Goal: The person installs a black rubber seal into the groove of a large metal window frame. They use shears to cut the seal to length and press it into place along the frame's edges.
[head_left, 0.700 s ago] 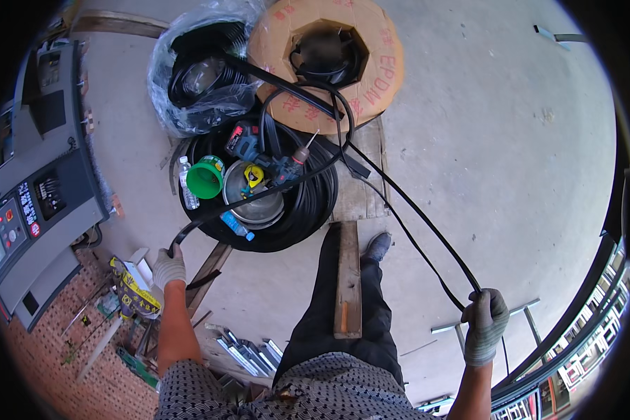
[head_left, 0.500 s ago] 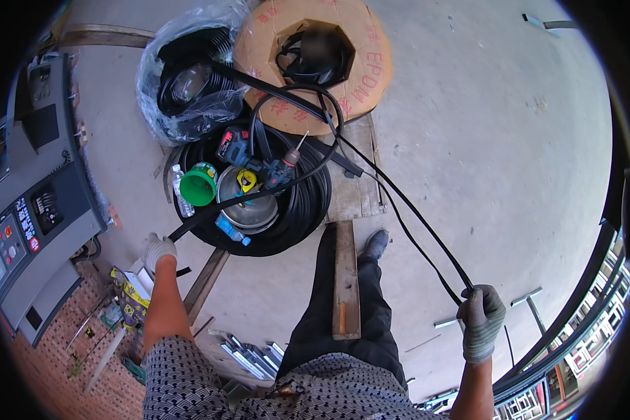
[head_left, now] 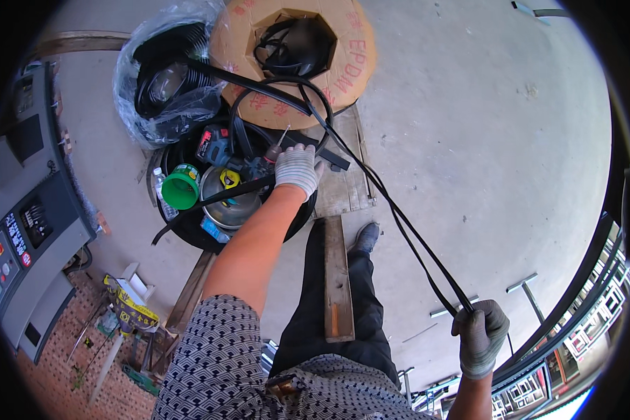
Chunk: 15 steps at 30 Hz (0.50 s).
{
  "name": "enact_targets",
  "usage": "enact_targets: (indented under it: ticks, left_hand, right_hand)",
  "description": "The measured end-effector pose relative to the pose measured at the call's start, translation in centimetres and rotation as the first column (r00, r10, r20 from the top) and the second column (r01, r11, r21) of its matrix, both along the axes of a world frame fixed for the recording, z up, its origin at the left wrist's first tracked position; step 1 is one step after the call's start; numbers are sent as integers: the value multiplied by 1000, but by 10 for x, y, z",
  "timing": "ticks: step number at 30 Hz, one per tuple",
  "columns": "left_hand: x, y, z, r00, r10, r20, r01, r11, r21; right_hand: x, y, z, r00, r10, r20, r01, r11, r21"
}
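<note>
A long black rubber strip (head_left: 360,162) loops over the pile and runs down to my right hand (head_left: 481,339). That hand, in a grey-coated glove, is closed around two lengths of it at the lower right. My left hand (head_left: 297,170), in a pale knitted glove, reaches across to the middle and closes on the strip where it passes the blue cordless drill (head_left: 220,145). Left of this hand, the strip's loose end crosses a round metal pan (head_left: 248,213) holding a yellow tape measure (head_left: 229,179). My left fingertips are partly hidden.
Behind stand a round cardboard reel (head_left: 360,52) and a clear plastic bag (head_left: 129,115) of black coils. A green tub (head_left: 180,192) and plastic bottles sit by the pan. A wooden board (head_left: 337,273) lies between my legs; a grey machine (head_left: 45,203) stands at left.
My left hand has moved from the strip's left end to the middle, beside the drill. The strip's left end now hangs loose. My right hand still holds its lengths, slightly lower.
</note>
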State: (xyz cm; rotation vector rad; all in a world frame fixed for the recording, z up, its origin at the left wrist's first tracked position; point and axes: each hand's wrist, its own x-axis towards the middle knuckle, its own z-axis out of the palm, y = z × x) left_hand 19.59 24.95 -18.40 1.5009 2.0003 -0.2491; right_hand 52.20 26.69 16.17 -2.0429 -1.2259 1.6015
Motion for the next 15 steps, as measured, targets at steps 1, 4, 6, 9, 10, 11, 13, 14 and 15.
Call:
enact_targets:
  ticks: [1,4,6,9,10,11,13,14,15]
  left_hand:
    - [4,-2,-6,999,-30,-45,29,1000,-7]
    - [6,-5,-16,994,85,65,-73,983,-170]
    - [5,-26,-13,985,89,146,-78,994,-79]
    - [3,-46,38,967,109,230,-91,992,-88]
    - [-1,-54,62,961,112,254,-82,989,-123]
    - [-7,-68,83,959,110,262,-75,988,-138]
    - [-18,-93,120,962,79,262,-37,986,-160]
    - [-25,-103,137,966,62,250,-19,985,-170]
    - [-32,-112,152,971,92,220,-40,973,-229]
  right_hand:
    - [2,2,2,1000,-8,-18,8,1000,-12]
    - [6,8,4,999,31,-41,-30,999,18]
    - [9,11,-1,998,-27,-61,31,997,70]
    - [19,19,-10,987,-118,-105,130,984,120]
    - [23,22,-12,984,-151,-99,162,980,116]
    - [23,26,-16,981,-182,-64,189,973,134]
    - [21,32,-21,964,-266,-8,263,950,165]
    - [21,35,-22,958,-287,2,283,944,171]
    - [23,37,-24,957,-288,-4,285,942,176]
